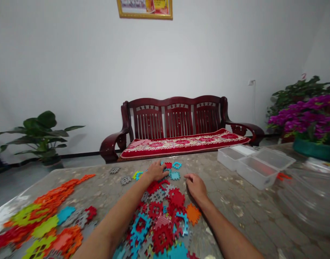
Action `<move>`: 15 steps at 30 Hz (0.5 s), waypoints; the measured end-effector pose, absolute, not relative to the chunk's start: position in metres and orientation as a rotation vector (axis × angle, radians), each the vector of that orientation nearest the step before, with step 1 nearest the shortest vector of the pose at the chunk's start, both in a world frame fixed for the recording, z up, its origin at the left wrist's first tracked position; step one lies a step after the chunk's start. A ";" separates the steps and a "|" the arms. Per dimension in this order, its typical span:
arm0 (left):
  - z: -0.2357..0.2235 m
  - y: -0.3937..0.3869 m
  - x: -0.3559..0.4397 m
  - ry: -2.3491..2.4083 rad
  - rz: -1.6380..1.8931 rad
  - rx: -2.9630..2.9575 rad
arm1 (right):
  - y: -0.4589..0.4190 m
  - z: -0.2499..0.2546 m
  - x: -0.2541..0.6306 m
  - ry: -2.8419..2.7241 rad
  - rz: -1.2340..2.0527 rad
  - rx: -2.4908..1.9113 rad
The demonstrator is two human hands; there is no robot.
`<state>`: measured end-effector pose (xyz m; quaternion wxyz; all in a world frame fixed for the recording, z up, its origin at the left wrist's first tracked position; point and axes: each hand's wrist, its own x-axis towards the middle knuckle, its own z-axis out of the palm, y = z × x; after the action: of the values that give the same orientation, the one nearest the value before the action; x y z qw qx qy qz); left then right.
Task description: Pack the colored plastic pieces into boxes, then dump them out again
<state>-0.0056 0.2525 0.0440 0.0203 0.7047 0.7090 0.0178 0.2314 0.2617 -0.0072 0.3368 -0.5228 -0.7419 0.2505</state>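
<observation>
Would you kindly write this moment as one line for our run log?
left hand touching interlocking pieces | right hand empty, near orange piece

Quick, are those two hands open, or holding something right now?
Left hand: open, palm down on the foam puzzle pieces, holding nothing visible.
Right hand: loosely open on the tabletop, holding nothing.

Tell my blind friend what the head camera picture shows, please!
The left hand touches colorful plastic pieces on a table, and the right hand rests beside them. Clear boxes and a red bench stand beyond.
</observation>
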 end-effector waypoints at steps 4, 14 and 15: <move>0.046 0.229 -0.009 2.146 0.075 2.197 | 0.263 -0.008 0.233 -1.938 0.659 -1.353; 0.062 0.194 -0.073 2.314 0.286 1.984 | 0.268 -0.016 0.235 -1.932 0.652 -1.322; 0.060 0.192 -0.083 2.350 0.282 1.947 | 0.269 -0.017 0.235 -1.932 0.651 -1.320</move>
<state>-0.0826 0.1921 0.0599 0.0382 0.6348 0.7662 0.0921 0.2353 0.2690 -0.0166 0.3490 -0.5094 -0.7454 0.2513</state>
